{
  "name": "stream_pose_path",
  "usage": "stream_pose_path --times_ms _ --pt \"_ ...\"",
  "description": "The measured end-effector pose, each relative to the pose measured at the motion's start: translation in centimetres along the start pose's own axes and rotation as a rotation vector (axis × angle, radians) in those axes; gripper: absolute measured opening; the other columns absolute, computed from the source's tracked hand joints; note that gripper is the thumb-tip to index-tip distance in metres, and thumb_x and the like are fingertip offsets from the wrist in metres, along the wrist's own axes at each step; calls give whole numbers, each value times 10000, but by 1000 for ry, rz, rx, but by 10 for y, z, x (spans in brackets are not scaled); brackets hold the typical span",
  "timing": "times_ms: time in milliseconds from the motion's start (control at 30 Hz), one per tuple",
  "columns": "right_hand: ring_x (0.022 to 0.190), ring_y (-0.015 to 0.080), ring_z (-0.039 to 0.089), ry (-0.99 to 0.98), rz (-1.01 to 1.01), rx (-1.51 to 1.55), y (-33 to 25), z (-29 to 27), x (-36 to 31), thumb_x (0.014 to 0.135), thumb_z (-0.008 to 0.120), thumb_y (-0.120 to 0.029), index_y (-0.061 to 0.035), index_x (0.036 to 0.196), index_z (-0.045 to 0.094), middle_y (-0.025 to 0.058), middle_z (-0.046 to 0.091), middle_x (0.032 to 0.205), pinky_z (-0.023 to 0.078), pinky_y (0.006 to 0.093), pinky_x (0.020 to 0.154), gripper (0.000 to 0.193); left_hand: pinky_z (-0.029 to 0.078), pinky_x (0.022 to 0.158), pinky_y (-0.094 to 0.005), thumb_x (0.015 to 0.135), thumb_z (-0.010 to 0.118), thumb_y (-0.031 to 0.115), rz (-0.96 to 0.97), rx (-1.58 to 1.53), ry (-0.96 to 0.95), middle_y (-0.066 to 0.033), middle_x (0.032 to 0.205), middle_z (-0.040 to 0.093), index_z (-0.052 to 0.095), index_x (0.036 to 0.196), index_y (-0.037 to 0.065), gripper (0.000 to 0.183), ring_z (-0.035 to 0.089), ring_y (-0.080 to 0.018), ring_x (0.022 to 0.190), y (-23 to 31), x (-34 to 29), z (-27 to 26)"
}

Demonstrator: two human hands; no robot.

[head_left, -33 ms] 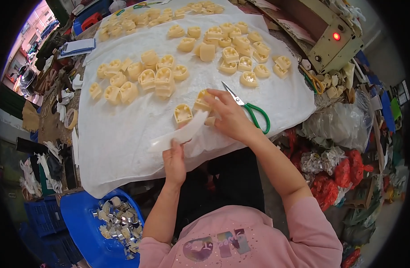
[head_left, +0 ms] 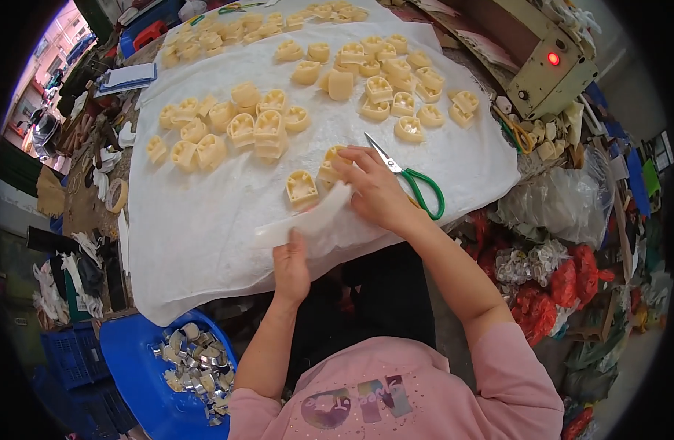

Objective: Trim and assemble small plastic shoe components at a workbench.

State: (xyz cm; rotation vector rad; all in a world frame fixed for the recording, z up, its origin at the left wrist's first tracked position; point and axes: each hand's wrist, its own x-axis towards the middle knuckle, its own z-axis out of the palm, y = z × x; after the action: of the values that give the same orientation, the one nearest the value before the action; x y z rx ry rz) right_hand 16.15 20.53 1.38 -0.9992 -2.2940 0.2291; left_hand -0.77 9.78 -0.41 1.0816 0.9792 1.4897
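Observation:
A flexible, whitish translucent strip point(head_left: 308, 224) stretches between my two hands above the white sheet. Fingers and thumb of my left hand point(head_left: 291, 270) pinch it near its left end. Its other end is at the fingers of my right hand point(head_left: 376, 189), which are curled over it. Those fingertips also touch or nearly touch a cream, hollow, horseshoe-shaped moulded piece point(head_left: 328, 169), partly hidden by them. Just left stands a similar moulded piece point(head_left: 302, 189), open side up, behind the strip. Green-handled scissors point(head_left: 421, 194) lie partly open beside my right hand, blades pointing away.
Several cream moulded pieces sit in clusters on the white sheet point(head_left: 176, 249). A blue tub point(head_left: 121, 359) of metallic and cream bits stands lower left. At the far right is a machine box point(head_left: 553, 81) with a lit red lamp; plastic bags point(head_left: 564, 282) lie below it.
My left hand has shifted slightly right and nearer to me with the strip. The strip's right end sits a little differently by my right hand, which has barely moved.

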Motion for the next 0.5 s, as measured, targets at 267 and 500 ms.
stream_pose_path --times_ms 267,500 --pt "1136 326 451 -19 -63 30 7 -6 -2 592 638 47 -51 1116 559 118 525 1187 434 398 925 540 339 983 -383 972 386 279 128 472 -335 -145 1199 538 587 1188 108 341 490 -324 1135 -8 27 17" --pt "1029 245 545 142 303 414 27 1 -3 808 559 -28 -38 1117 547 105 550 1119 498 338 809 309 322 981 -387 974 383 292 198 722 -308 -130 1125 590 591 1191 142 336 504 -292 1128 -3 27 27"
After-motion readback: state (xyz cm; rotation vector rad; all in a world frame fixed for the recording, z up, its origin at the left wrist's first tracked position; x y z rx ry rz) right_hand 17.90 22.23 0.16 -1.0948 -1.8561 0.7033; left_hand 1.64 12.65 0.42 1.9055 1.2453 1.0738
